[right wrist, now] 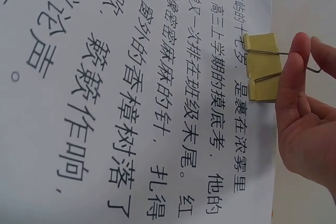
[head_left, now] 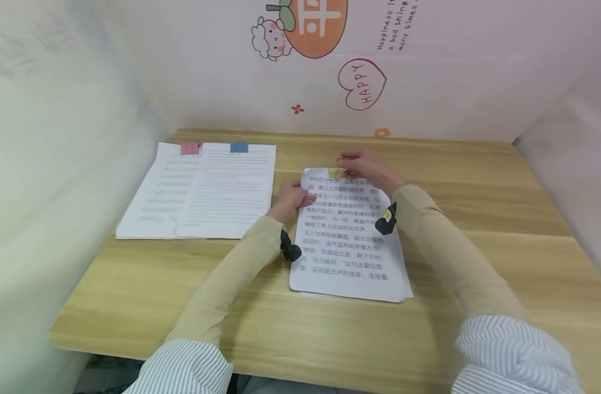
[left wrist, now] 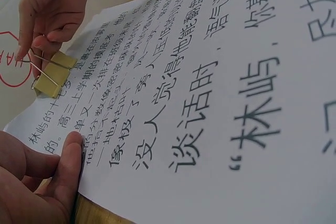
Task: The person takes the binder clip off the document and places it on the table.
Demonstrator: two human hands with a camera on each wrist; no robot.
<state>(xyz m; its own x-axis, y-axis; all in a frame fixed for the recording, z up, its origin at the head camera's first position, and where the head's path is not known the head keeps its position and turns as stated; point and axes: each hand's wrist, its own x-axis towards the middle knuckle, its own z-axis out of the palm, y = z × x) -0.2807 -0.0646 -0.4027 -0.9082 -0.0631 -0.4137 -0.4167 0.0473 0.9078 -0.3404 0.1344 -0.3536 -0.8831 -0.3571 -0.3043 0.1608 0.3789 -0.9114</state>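
A stack of paper sheets (head_left: 344, 235) printed with large Chinese text lies on the wooden table in front of me. At its top edge sits a yellow binder clip (right wrist: 262, 66), its jaws over the paper. My right hand (head_left: 369, 168) pinches the clip's wire handle (right wrist: 310, 67) between thumb and fingers, beyond the paper's edge. Near the upper left corner, my left hand (head_left: 292, 196) grips the side of the stack, a digit lying on the top sheet in the left wrist view. The lower sheets stick out slightly at the bottom right.
To the left lie two overlapping paper stacks, one with a pink binder clip (head_left: 190, 148), the other, lined sheets (head_left: 226, 191), with a blue binder clip (head_left: 239, 148). A printed white backdrop (head_left: 453, 82) rises behind the wooden table (head_left: 487, 191), with white side walls.
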